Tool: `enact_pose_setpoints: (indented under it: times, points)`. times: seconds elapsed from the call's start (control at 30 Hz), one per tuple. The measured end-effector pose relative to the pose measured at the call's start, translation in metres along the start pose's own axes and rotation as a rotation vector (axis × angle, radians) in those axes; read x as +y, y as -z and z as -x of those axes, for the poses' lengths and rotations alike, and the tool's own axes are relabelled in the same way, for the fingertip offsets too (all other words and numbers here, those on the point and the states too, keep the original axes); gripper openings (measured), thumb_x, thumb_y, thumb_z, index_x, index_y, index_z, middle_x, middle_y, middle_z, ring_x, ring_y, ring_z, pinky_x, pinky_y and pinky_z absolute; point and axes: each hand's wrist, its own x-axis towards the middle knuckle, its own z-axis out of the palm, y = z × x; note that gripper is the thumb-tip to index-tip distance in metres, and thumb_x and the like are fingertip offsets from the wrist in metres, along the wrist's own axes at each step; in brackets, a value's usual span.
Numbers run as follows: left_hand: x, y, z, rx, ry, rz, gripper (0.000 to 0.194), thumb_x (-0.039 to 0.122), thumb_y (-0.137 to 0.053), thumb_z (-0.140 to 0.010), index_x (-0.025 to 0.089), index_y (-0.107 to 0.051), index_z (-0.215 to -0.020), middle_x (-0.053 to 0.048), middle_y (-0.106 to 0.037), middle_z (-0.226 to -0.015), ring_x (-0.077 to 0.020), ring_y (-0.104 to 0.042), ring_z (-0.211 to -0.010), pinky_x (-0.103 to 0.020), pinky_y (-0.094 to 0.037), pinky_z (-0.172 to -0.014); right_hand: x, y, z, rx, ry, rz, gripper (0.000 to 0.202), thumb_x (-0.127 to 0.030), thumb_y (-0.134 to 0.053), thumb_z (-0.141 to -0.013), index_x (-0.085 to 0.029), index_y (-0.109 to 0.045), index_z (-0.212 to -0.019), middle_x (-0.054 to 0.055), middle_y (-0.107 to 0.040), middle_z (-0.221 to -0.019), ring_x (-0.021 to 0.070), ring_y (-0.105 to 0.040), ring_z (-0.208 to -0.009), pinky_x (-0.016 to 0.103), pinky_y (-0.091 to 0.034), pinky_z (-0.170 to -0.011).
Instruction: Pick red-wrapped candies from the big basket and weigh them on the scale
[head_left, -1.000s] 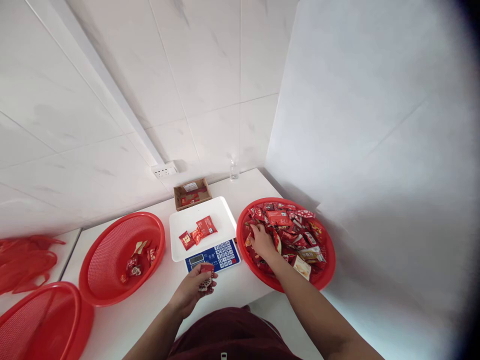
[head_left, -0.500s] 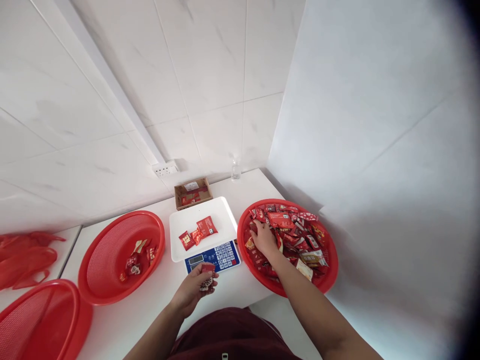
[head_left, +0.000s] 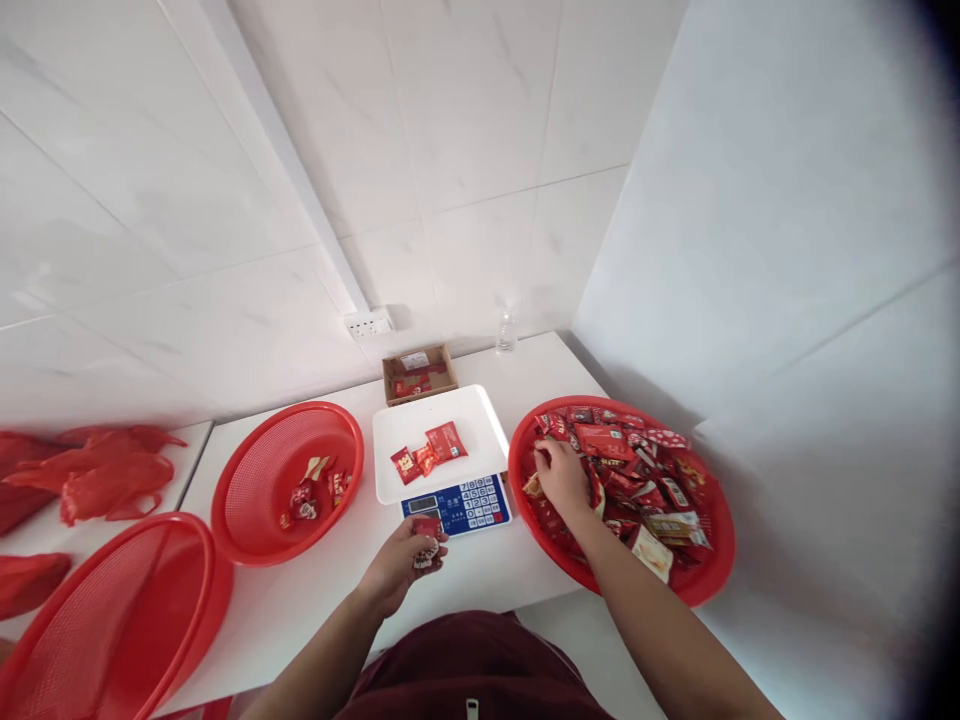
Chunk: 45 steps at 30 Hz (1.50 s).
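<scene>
My left hand [head_left: 396, 570] is closed around a small red snack packet [head_left: 427, 527] with a white, dark-speckled part, just in front of the digital scale [head_left: 455, 507]. On the scale's white tray [head_left: 469, 415] lie several red packets, the largest a flat red packet [head_left: 445, 441]. My right hand [head_left: 562, 480] reaches into the left side of a full red basket [head_left: 724, 530], fingers bent and drawn together over the wrapped snacks [head_left: 600, 440]. What its fingertips grip, if anything, is too small to make out.
Left of the scale, a red basket [head_left: 247, 480] holds a few packets. Another red basket [head_left: 191, 610] stands nearer, beside red plastic bags [head_left: 112, 475]. Behind the scale are a cardboard box [head_left: 394, 385] and a clear bottle [head_left: 506, 332], close to the wall.
The whole view has shifted, so the tabletop things appear farther right. My left hand still holds its packet by the scale. My right hand stays in the full basket, its fingers slightly repositioned.
</scene>
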Motion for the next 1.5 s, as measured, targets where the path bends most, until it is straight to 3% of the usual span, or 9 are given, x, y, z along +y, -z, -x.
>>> enact_pose_setpoints:
  times: [0.2,0.47,0.57,0.77,0.87,1.0,1.2,1.37,1.5]
  points:
    - [0.002,0.030,-0.001,-0.009,-0.005,0.048,0.029,0.020,-0.066,-0.061,0.018,-0.054,-0.087,-0.003,-0.066,-0.087,-0.0145,-0.062,-0.077,-0.031,-0.048,-0.075,-0.017,-0.004,0.000,0.254,0.093,-0.229,0.016,-0.027,-0.048,-0.083,-0.019,-0.062,-0.082,0.009,-0.062,-0.086,0.0214,-0.055,-0.084,0.037,-0.047,-0.080]
    - [0.010,0.062,-0.001,-0.048,-0.020,0.084,0.032,0.020,-0.069,-0.060,0.018,-0.056,-0.090,-0.003,-0.066,-0.089,-0.0140,-0.062,-0.078,-0.030,-0.047,-0.076,-0.068,-0.010,0.002,0.313,0.112,-0.273,0.020,-0.030,-0.044,-0.086,-0.020,-0.061,-0.084,0.009,-0.063,-0.089,0.0214,-0.055,-0.089,0.040,-0.046,-0.086]
    - [0.009,0.073,0.000,-0.047,-0.010,0.088,0.032,0.020,-0.069,-0.061,0.018,-0.057,-0.091,-0.003,-0.066,-0.088,-0.0136,-0.062,-0.078,-0.030,-0.047,-0.076,-0.091,-0.020,-0.002,0.224,0.083,-0.344,0.022,-0.031,-0.043,-0.085,-0.020,-0.062,-0.086,0.009,-0.064,-0.093,0.0215,-0.057,-0.090,0.040,-0.046,-0.086]
    - [0.006,0.091,0.002,-0.047,-0.002,0.109,0.030,0.019,-0.068,-0.062,0.017,-0.057,-0.090,-0.003,-0.065,-0.087,-0.0136,-0.062,-0.077,-0.030,-0.047,-0.075,-0.149,-0.067,-0.017,-0.251,-0.100,-0.554,0.021,-0.027,-0.046,-0.078,-0.023,-0.065,-0.088,0.004,-0.069,-0.096,0.0189,-0.063,-0.085,0.036,-0.050,-0.081]
    - [0.006,0.100,0.002,-0.042,-0.014,0.128,0.029,0.016,-0.066,-0.063,0.017,-0.056,-0.090,-0.004,-0.066,-0.088,-0.0141,-0.063,-0.077,-0.029,-0.048,-0.074,-0.160,-0.080,-0.020,-0.299,-0.144,-0.549,0.027,-0.025,-0.048,-0.076,-0.023,-0.066,-0.097,0.004,-0.070,-0.100,0.0192,-0.064,-0.093,0.036,-0.049,-0.086]
    - [0.010,0.110,-0.003,0.015,-0.026,0.177,0.028,0.012,-0.066,-0.063,0.017,-0.055,-0.088,-0.004,-0.067,-0.088,-0.0147,-0.064,-0.076,-0.031,-0.050,-0.075,-0.138,-0.069,-0.008,-0.260,-0.185,-0.532,0.031,-0.032,-0.049,-0.076,-0.023,-0.066,-0.100,0.006,-0.070,-0.100,0.0213,-0.064,-0.093,0.038,-0.050,-0.084]
    - [0.028,0.113,-0.022,-0.068,-0.148,0.161,0.027,0.019,-0.074,-0.066,0.018,-0.058,-0.088,-0.002,-0.065,-0.083,-0.0122,-0.062,-0.077,-0.032,-0.049,-0.083,-0.058,-0.018,0.034,-0.132,-0.224,-0.408,0.033,-0.042,-0.053,-0.072,-0.022,-0.069,-0.093,0.008,-0.071,-0.100,0.0227,-0.065,-0.092,0.039,-0.048,-0.088]
    - [0.051,0.104,-0.050,-0.054,-0.203,0.076,0.032,0.024,-0.076,-0.069,0.018,-0.056,-0.093,-0.005,-0.066,-0.091,-0.0149,-0.064,-0.081,-0.035,-0.050,-0.085,-0.004,0.014,0.063,0.020,-0.351,-0.244,0.040,-0.046,-0.051,-0.069,-0.020,-0.069,-0.092,0.010,-0.072,-0.098,0.0257,-0.064,-0.090,0.043,-0.046,-0.088]
    - [0.068,0.090,-0.079,0.013,-0.279,-0.169,0.037,0.032,-0.069,-0.077,0.017,-0.053,-0.107,-0.013,-0.066,-0.105,-0.0217,-0.064,-0.093,-0.041,-0.048,-0.089,0.011,0.016,0.083,0.033,-0.384,-0.142,0.043,-0.046,-0.047,-0.069,-0.020,-0.069,-0.095,0.011,-0.072,-0.095,0.0277,-0.065,-0.088,0.044,-0.048,-0.083]
